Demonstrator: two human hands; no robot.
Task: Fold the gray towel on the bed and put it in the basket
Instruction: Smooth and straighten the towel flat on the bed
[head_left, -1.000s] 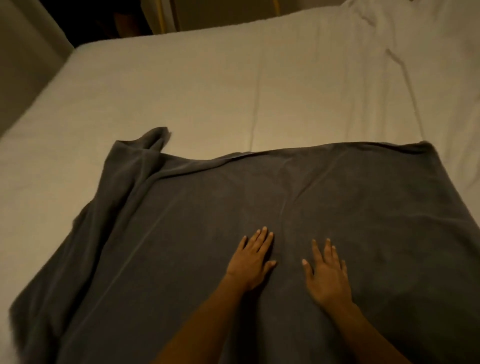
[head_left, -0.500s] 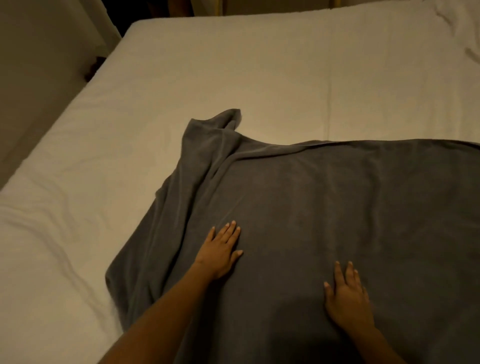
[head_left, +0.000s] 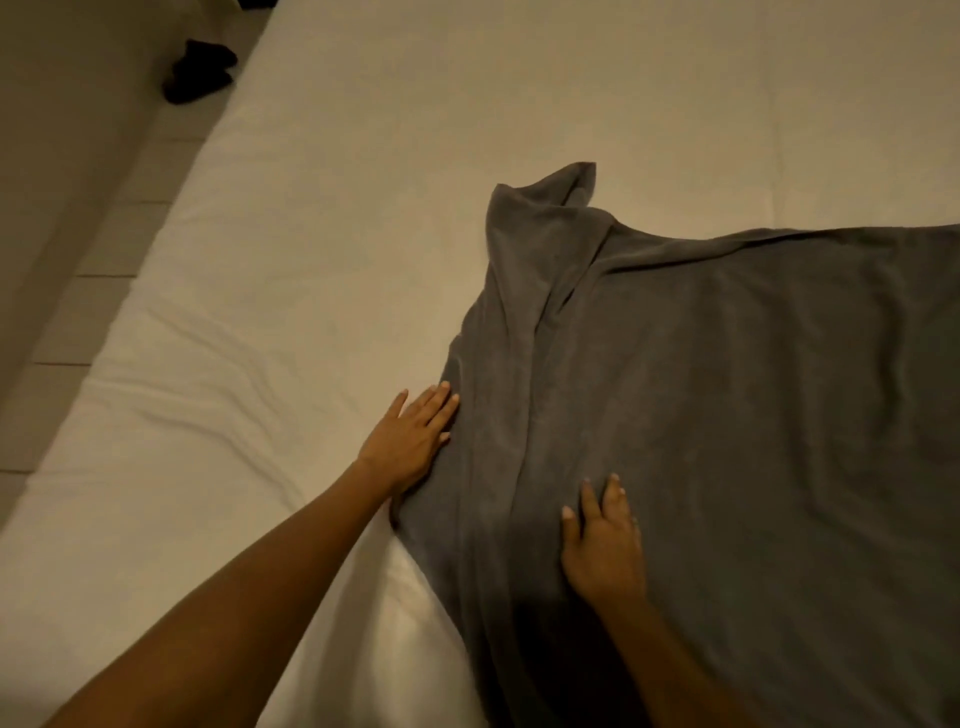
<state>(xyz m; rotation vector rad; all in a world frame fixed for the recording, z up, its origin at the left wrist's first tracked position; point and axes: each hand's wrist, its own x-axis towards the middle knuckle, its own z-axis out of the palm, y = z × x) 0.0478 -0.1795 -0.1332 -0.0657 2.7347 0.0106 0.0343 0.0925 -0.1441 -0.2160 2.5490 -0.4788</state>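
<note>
The gray towel (head_left: 727, 415) lies spread on the white bed (head_left: 337, 234), running off the right and bottom edges of the view. Its left side is bunched in long folds, with a far-left corner curled up. My left hand (head_left: 410, 441) rests flat at the towel's left edge, fingers together, partly on the sheet. Flat on the towel, just right of the folds, lies my right hand (head_left: 602, 545) with fingers extended. Neither hand grips the cloth. No basket is in view.
The bed's left edge runs diagonally from top centre to bottom left. Beyond it is tiled floor (head_left: 78, 260) with a dark object (head_left: 197, 70) lying on it near the top left. The sheet left of the towel has shallow wrinkles.
The view has swung left. My left hand slid leftward from the towel's middle to its left edge. My right hand followed left across the towel toward the folds.
</note>
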